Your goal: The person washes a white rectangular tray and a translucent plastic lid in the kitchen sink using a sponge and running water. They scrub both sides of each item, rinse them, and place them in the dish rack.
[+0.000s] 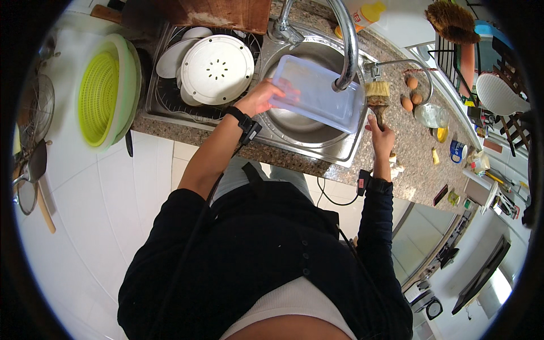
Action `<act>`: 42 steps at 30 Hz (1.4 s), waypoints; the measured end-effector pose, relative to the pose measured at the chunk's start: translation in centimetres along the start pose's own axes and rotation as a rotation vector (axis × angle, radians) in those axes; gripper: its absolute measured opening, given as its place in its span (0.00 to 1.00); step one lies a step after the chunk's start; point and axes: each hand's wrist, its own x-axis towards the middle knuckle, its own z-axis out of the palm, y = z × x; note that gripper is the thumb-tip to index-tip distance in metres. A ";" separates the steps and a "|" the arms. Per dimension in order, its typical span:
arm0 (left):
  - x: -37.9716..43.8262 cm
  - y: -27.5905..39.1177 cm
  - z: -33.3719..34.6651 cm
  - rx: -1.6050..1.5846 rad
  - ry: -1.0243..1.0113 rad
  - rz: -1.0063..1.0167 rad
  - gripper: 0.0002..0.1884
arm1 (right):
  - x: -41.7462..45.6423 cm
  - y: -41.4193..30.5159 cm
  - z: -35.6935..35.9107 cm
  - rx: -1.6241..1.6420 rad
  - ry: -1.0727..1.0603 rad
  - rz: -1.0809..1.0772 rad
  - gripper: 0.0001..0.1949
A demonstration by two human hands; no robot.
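Note:
My left hand (264,97) grips the left end of a translucent plastic lid or shallow tray (316,91), and some fingers show through it. The plastic piece is tilted over the round steel sink basin (293,123), below the chrome faucet spout (349,46). To the right of the basin, my right hand (381,135) is closed around the dark handle of a flat bristle brush (377,91). Its pale bristles point away from me, over the granite counter beside the sink's rim. Whether water runs from the spout I cannot tell.
White dishes and a perforated white plate (217,70) fill a wire rack in the left basin. A wooden board (221,15) stands behind. Brown eggs (407,104), a glass jar (430,115) and a blue mug (458,151) sit on the right counter. Green colanders (100,100) hang left.

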 end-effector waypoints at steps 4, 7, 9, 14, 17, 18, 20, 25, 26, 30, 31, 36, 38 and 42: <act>0.1 -0.7 1.1 0.002 -0.057 -0.045 0.22 | 0.2 0.4 1.5 0.286 -0.105 0.183 0.30; 0.2 -1.0 1.3 0.030 -0.052 -0.073 0.22 | 0.3 0.4 2.9 0.396 -0.137 0.096 0.29; 0.4 -0.8 1.3 0.229 0.043 -0.001 0.25 | 0.6 0.8 3.5 0.482 -0.163 0.092 0.19; -0.9 3.4 6.3 1.697 0.626 0.745 0.35 | -0.2 1.2 3.1 0.440 -0.161 0.049 0.13; -0.8 7.1 9.9 1.864 0.785 1.194 0.31 | -0.6 1.7 3.3 0.347 -0.118 0.043 0.13; -0.2 7.6 10.0 1.856 0.761 0.984 0.26 | -0.8 1.5 3.5 0.289 -0.094 0.040 0.14; 1.3 8.7 9.8 1.803 0.703 0.572 0.19 | -1.3 1.0 3.9 0.171 -0.047 0.033 0.15; 1.9 7.4 9.4 1.834 0.601 0.520 0.15 | -1.6 0.6 4.7 0.125 -0.033 0.044 0.17; 1.6 7.8 9.6 1.864 0.570 0.519 0.16 | -0.9 1.2 5.4 0.166 -0.039 0.049 0.17; 2.4 6.8 9.5 1.731 0.656 0.546 0.14 | -0.5 2.6 7.7 0.283 -0.022 0.011 0.20; 2.5 6.9 9.4 1.769 0.645 0.530 0.14 | -0.9 1.9 7.7 0.315 -0.023 0.019 0.19; 3.4 6.4 8.1 1.815 0.606 0.553 0.19 | -0.3 2.4 8.1 0.261 -0.043 0.007 0.19; 3.8 6.1 7.6 1.655 0.611 0.560 0.23 | 0.0 3.0 8.0 0.267 -0.052 0.019 0.19; 3.8 5.0 6.1 0.992 0.517 0.320 0.37 | 0.1 3.2 7.1 0.183 -0.022 0.046 0.16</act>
